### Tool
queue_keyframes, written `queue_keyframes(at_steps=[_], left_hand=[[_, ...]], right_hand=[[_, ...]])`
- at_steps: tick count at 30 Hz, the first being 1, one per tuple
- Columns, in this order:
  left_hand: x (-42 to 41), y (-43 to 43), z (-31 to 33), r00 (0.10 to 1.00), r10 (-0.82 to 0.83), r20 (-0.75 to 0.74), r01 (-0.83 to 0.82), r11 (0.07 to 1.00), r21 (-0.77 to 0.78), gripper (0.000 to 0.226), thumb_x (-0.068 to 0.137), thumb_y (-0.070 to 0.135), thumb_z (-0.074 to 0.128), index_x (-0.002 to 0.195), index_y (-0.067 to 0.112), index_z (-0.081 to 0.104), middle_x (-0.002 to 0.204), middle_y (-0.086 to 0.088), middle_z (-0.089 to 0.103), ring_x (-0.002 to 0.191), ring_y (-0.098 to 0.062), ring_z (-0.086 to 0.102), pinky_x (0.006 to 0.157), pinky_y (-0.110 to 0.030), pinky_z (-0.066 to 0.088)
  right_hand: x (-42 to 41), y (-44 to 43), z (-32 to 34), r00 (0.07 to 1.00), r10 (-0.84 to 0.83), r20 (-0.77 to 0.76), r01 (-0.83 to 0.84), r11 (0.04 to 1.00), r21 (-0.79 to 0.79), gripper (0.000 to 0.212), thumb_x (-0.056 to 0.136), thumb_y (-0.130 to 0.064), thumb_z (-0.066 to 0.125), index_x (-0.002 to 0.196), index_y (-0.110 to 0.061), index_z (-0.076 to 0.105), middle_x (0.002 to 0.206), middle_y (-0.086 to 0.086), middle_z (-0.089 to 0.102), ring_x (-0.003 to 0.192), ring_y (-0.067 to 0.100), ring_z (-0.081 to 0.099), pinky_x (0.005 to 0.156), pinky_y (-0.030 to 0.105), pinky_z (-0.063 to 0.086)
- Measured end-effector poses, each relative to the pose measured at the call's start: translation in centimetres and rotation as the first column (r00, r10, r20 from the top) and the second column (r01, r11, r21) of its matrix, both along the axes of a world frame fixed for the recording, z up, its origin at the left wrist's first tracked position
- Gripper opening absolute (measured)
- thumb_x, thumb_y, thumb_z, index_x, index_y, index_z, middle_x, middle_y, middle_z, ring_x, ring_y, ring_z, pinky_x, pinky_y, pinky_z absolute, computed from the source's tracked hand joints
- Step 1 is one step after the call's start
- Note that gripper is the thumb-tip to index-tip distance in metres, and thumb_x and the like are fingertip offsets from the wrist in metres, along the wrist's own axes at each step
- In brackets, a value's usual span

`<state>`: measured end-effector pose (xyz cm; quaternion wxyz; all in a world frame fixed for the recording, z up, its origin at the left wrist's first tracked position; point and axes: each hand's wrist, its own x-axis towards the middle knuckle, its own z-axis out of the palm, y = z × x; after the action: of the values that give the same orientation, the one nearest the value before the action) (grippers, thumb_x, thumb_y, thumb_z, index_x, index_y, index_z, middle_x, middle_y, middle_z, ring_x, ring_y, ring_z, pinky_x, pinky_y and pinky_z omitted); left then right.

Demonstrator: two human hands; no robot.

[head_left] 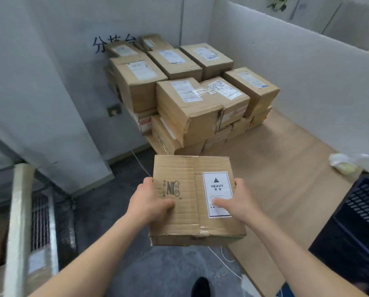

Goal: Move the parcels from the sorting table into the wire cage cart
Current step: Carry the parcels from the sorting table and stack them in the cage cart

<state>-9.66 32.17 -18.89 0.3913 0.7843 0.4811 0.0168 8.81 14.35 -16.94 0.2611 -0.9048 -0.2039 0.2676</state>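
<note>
While clasping the brown cardboard parcel [185,168] labelled HEAVY in mid-air over grey floor [115,211], with left hand [150,202] and right hand [238,200] curled round its sides, beware weight pulling it free.

The HEAVY-labelled parcel [197,200] sits between the hands, with the left hand [151,202] on its left edge and the right hand [237,202] on its right, thumbs on top. Beyond it, a stack of parcels [190,93] stands against the wall. A wire mesh panel [40,219] is left of it. A plastic crate [361,211] is right of it, with a plastic bag [348,163] farther back. A shoe [200,286] is below it.
</note>
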Motion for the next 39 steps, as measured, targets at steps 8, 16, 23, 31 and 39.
queue_keyframes(at_steps=[8, 16, 23, 31, 39], left_hand=[[-11.9, 5.4, 1.0, 0.982, 0.191, 0.000, -0.191, 0.982, 0.001, 0.066, 0.067, 0.042, 0.080, 0.120, 0.020, 0.047, 0.112, 0.002, 0.061, 0.098, -0.019, 0.061, 0.085, -0.037, 0.053], [-21.9, 9.8, 1.9, 0.908, 0.418, 0.019, -0.418, 0.908, -0.026, 0.065, 0.066, 0.037, 0.086, 0.117, 0.022, 0.048, 0.108, 0.005, 0.062, 0.096, -0.017, 0.061, 0.082, -0.036, 0.052], [-27.6, 12.5, 1.6, 0.801, 0.598, 0.029, -0.597, 0.801, -0.041, 0.059, 0.070, 0.033, 0.086, 0.112, 0.025, 0.045, 0.104, 0.007, 0.060, 0.094, -0.014, 0.060, 0.073, -0.031, 0.048], [-32.0, 16.2, 1.0, 0.609, 0.793, -0.025, -0.793, 0.607, -0.039, 0.063, 0.067, 0.034, 0.085, 0.115, 0.024, 0.045, 0.105, 0.010, 0.062, 0.092, -0.010, 0.061, 0.075, -0.033, 0.052], [-34.0, 17.9, -0.2, 0.372, 0.928, -0.025, -0.925, 0.369, -0.085, 0.063, 0.069, 0.030, 0.087, 0.116, 0.023, 0.046, 0.104, 0.011, 0.060, 0.093, -0.010, 0.059, 0.072, -0.029, 0.046]], right_hand=[[-8.8, 8.8, 0.3, 0.979, 0.202, -0.002, -0.202, 0.979, 0.020, 0.062, 0.071, -0.032, 0.087, 0.111, -0.029, 0.040, 0.097, -0.015, 0.059, 0.094, 0.014, 0.059, 0.078, 0.031, 0.045], [-16.0, 18.6, 1.0, 0.885, 0.465, -0.001, -0.465, 0.885, 0.029, 0.058, 0.070, -0.029, 0.083, 0.115, -0.026, 0.046, 0.109, -0.011, 0.065, 0.098, 0.014, 0.061, 0.085, 0.034, 0.050], [-20.4, 26.8, 0.7, 0.736, 0.677, -0.015, -0.677, 0.736, 0.020, 0.057, 0.071, -0.032, 0.082, 0.116, -0.028, 0.047, 0.111, -0.014, 0.061, 0.099, 0.010, 0.059, 0.077, 0.030, 0.046], [-24.8, 37.6, -0.4, 0.542, 0.837, -0.074, -0.839, 0.544, 0.016, 0.054, 0.066, -0.034, 0.079, 0.114, -0.029, 0.054, 0.110, -0.014, 0.064, 0.102, 0.012, 0.060, 0.084, 0.033, 0.049], [-29.3, 46.7, -1.4, 0.298, 0.952, -0.070, -0.955, 0.298, -0.010, 0.052, 0.066, -0.034, 0.079, 0.111, -0.031, 0.053, 0.108, -0.015, 0.067, 0.104, 0.016, 0.063, 0.093, 0.041, 0.052]])
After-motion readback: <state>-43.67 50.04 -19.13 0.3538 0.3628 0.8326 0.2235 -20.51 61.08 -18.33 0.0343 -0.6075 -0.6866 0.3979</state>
